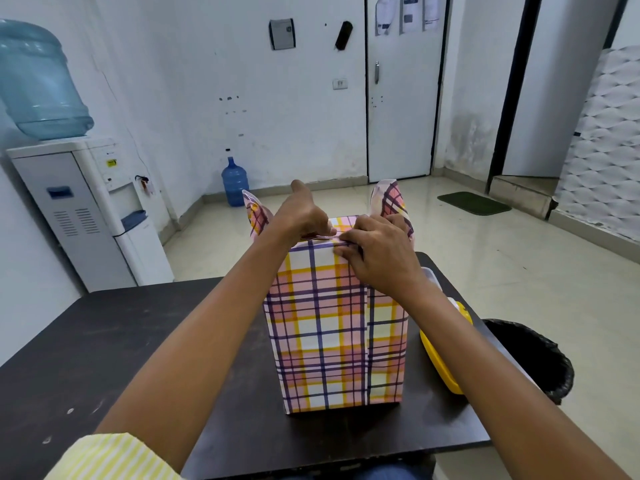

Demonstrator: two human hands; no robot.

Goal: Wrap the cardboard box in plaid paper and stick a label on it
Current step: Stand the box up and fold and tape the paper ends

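Your cardboard box [332, 341] stands upright mid-table [104, 341], its sides already covered in plaid paper [311, 271]. At the top edge, toward 12 o'clock, your left hand [301, 216] pinches the folded-down flap. Your right hand [377, 254] curls over the crease, apparently to keep it flat. The end flaps [391, 202] at 10 and 2 o'clock stand unfolded.

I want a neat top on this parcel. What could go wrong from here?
The left hand and right hand pinch the plaid paper at the top edge; the side flaps stand loose and could crease crookedly. The box stands tall on the table, so pushing at its top might tip it. The right forearm passes over the yellow container and could knock it.
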